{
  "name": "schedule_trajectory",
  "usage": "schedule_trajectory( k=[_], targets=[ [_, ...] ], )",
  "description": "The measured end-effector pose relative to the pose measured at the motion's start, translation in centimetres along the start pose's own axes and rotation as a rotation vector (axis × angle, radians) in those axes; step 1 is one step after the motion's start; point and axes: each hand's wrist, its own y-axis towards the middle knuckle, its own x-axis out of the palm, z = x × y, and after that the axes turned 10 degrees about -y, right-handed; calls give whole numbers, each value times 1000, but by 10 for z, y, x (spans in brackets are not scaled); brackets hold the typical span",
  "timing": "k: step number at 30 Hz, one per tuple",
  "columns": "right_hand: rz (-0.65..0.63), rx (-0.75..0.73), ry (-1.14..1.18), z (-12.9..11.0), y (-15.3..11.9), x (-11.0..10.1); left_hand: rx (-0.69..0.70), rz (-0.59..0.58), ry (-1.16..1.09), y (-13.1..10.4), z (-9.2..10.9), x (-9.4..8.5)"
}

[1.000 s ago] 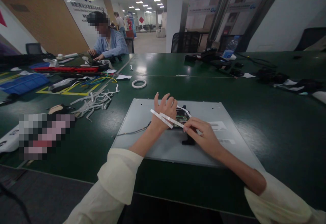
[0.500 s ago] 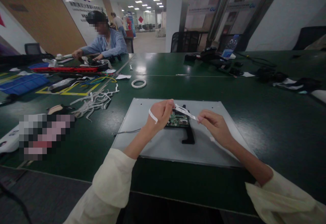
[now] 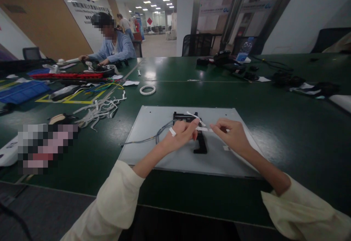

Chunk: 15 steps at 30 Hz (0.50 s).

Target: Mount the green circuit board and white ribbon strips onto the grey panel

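Observation:
Before me lies a flat grey panel [image 3: 164,157] on the green table. A black bracket [image 3: 201,146] sits near its middle, with thin grey cables [image 3: 157,137] running off to the left. Over the bracket, my left hand [image 3: 182,133] pinches a white tape strip [image 3: 202,128]; another short white piece [image 3: 172,131] is stuck on the back of this hand. My right hand [image 3: 229,133] has thumb and forefinger closed at the strip's right end. A small white piece [image 3: 226,148] lies on the panel below my right hand.
A white tape ring [image 3: 147,90] lies beyond the panel on the green table [image 3: 170,95]. To the left are a pile of white strips [image 3: 101,109], a blue tray [image 3: 24,92] and a red bar [image 3: 65,76]. A person [image 3: 117,47] sits across the table at the left.
My left hand has moved slightly right and down, closer to my right hand. The cables beside the bracket show more, and less of the strip shows between my hands.

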Motion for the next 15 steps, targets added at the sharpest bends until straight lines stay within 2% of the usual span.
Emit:
schedule_trajectory(
  k=[3,6,11,15],
  targets=[
    [-17,-6,-45,1,-1,1,-18,14,22,2,-3,0],
    [-37,-29,-125,3,-2,1,6,49,246,1,-5,1],
    [-106,-80,-446,3,-5,3,56,155,642,-8,-7,13],
    [-195,-97,-601,-1,-7,3,29,130,778,-16,-10,23]
  ],
)
